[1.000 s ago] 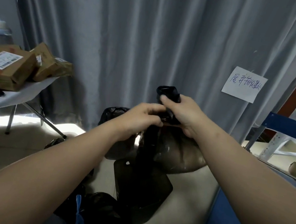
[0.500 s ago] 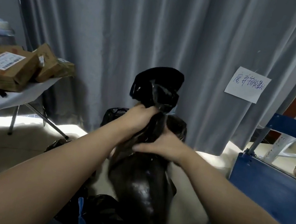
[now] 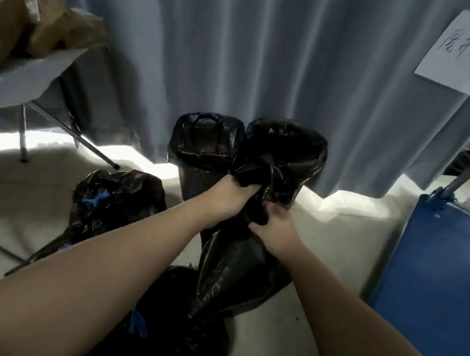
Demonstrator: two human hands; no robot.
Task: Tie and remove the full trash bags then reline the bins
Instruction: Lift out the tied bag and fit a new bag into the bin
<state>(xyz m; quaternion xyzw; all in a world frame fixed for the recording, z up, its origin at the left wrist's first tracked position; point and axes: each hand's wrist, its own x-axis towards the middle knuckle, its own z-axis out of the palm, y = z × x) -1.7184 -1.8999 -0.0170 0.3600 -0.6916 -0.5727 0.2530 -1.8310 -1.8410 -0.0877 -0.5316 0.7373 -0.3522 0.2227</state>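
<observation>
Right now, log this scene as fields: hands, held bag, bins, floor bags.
left hand: grips the bunched neck of a limp black plastic bag
right hand: grips the same bag, just below
left dark bin: black liner, at the grey curtain
right dark bin: black liner, beside it
floor bags: bulging black bag with blue tie at left; second black bag with blue tie nearest the camera

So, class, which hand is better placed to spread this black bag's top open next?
Probably left: the left hand grips the black bag at its bunched top; the right hand holds it lower down.
</observation>
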